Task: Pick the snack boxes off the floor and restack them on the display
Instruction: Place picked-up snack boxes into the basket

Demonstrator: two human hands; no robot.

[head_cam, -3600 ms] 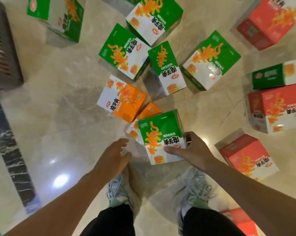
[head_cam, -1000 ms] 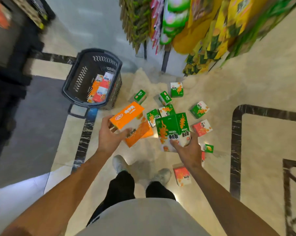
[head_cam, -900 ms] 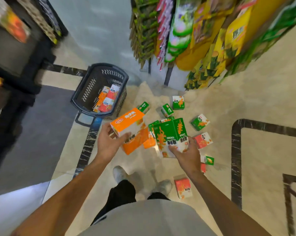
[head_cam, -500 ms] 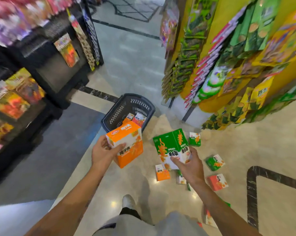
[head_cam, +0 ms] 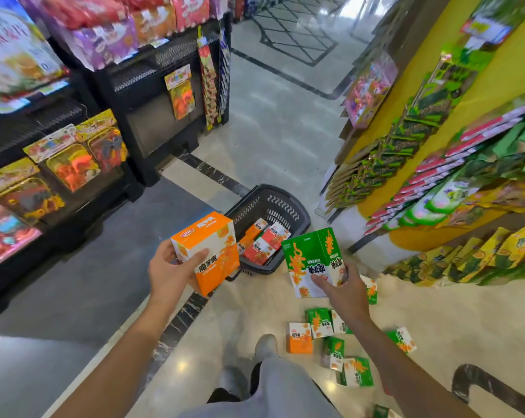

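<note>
Two hands raised, each gripping one snack box: left hand point(head_cam: 172, 271) curled round an orange box point(head_cam: 208, 251), right hand point(head_cam: 344, 292) pinching a green box point(head_cam: 312, 260), both boxes well above the floor point(head_cam: 273, 140). Just beyond, a dark basket point(head_cam: 280, 203) on the floor holding red boxes point(head_cam: 262, 241). Below right, more green and orange boxes point(head_cam: 327, 336) scattered on the floor, near the yellow display point(head_cam: 478, 95).

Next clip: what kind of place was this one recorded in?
Most likely a supermarket or snack shop aisle. Black shelving on the left carries packaged goods, a yellow display on the right is hung with snack bags, and a dark shopping basket sits on the polished floor.
</note>
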